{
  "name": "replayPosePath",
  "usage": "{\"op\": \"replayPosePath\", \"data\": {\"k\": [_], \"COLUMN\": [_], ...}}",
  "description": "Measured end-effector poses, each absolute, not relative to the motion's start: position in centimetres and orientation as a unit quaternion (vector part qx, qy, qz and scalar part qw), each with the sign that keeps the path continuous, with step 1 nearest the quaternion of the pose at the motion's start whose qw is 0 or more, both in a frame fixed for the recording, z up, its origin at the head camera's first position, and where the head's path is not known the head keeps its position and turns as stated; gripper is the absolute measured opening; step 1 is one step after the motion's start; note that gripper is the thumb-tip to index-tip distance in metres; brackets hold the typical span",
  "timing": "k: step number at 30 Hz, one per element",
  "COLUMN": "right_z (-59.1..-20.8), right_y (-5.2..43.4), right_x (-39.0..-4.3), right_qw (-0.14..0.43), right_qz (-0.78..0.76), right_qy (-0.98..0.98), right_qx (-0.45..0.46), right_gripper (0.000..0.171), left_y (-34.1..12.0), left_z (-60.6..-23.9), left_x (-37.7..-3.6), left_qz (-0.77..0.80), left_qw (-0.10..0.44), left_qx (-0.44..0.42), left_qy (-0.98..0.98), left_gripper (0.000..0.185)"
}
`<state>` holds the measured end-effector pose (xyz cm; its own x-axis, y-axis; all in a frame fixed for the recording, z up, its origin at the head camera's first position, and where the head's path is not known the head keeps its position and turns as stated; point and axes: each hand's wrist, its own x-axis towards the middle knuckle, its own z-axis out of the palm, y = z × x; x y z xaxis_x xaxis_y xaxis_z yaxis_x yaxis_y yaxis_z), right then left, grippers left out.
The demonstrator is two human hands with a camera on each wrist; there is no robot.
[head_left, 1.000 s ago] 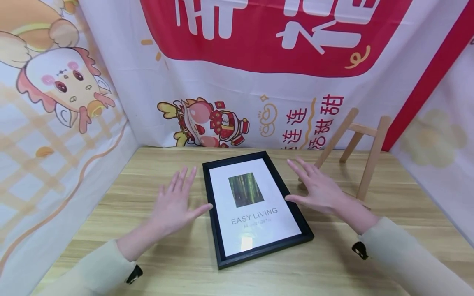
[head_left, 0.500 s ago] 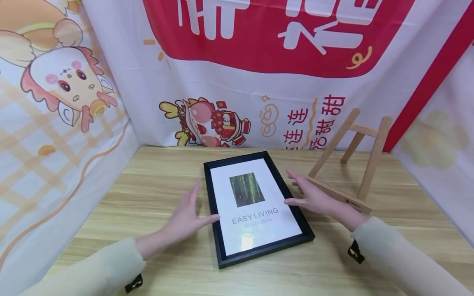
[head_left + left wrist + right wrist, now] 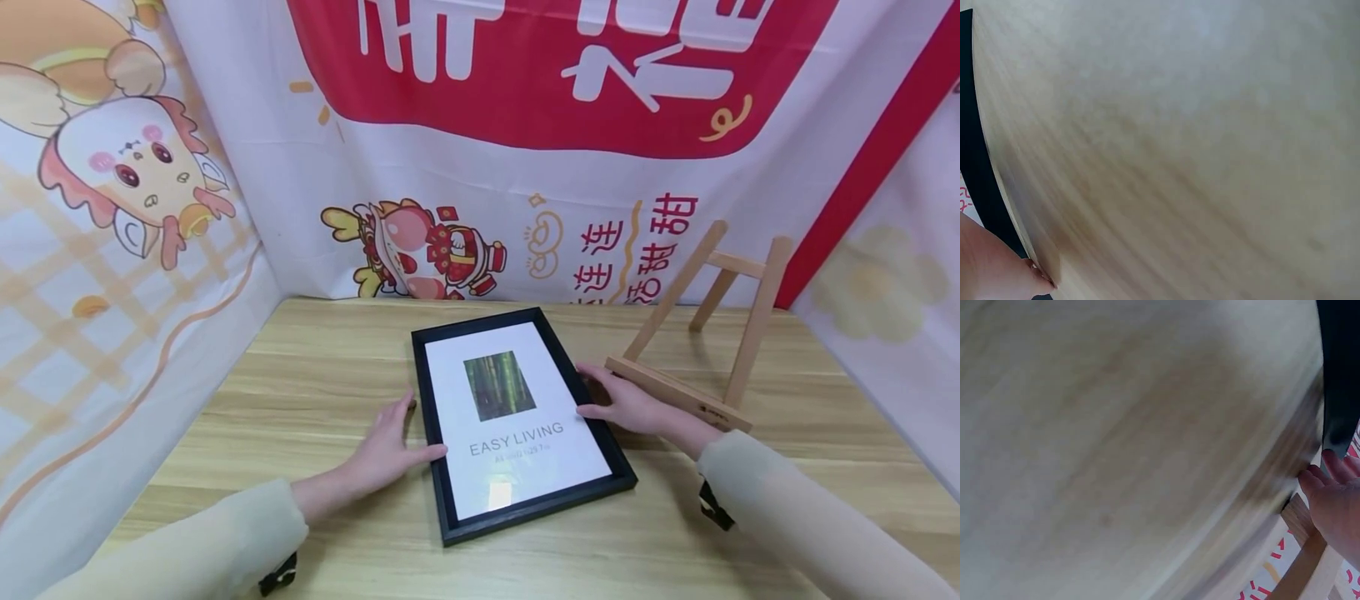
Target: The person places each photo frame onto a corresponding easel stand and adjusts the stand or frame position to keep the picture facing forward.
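Head view: a black picture frame (image 3: 517, 425) is seen lying flat on the wooden table (image 3: 315, 375), between the two hands. The left hand (image 3: 386, 450) is laid against the frame's left edge, its fingers (image 3: 397, 414) held nearly straight along the outside of the black border and its thumb resting on the front of that border. The right hand (image 3: 626, 404) is set against the frame's right edge, its fingers (image 3: 592, 372) bent lightly along the border and its thumb touching the border just below them. Whether either hand is actually gripping the frame cannot be told. A wooden easel (image 3: 705, 325) is seen just beyond the right fingers, its front ledge near their knuckles. A printed cloth backdrop (image 3: 525, 167) hangs well beyond all the fingertips.

In the left wrist view, blurred table surface fills the picture, with the frame's black edge (image 3: 979, 175) at the fingertip (image 3: 1035, 275). In the right wrist view, the black frame (image 3: 1338, 375) is seen just past the fingertips (image 3: 1313, 481), with easel wood (image 3: 1300, 519) beneath them.
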<state>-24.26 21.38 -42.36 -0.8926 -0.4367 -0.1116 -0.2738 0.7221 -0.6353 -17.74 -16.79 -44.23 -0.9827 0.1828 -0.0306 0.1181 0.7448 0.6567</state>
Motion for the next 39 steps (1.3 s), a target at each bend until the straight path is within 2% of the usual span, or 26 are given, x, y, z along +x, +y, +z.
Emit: {"op": "replayPosePath", "data": {"k": [22, 30, 39], "right_z": [-43.0, -43.1, -42.7], "right_y": [21.4, 20.5, 20.0], "right_x": [-24.0, -23.7, -23.3], "right_qw": [0.123, 0.129, 0.107], "right_qz": [-0.398, -0.445, -0.511], "right_qy": [0.893, 0.875, 0.844], "right_qx": [-0.172, -0.138, -0.122], "right_gripper": [0.068, 0.066, 0.065], "left_y": [-15.3, -15.1, -14.8], "left_z": [-44.0, -43.8, -43.2], "left_x": [-17.5, -17.2, -17.3], "left_qz": [0.410, 0.486, 0.601], "left_qw": [0.035, 0.045, 0.053], "left_qx": [0.056, 0.028, 0.012], "left_qy": [0.910, 0.873, 0.798], "left_gripper": [0.093, 0.089, 0.092]}}
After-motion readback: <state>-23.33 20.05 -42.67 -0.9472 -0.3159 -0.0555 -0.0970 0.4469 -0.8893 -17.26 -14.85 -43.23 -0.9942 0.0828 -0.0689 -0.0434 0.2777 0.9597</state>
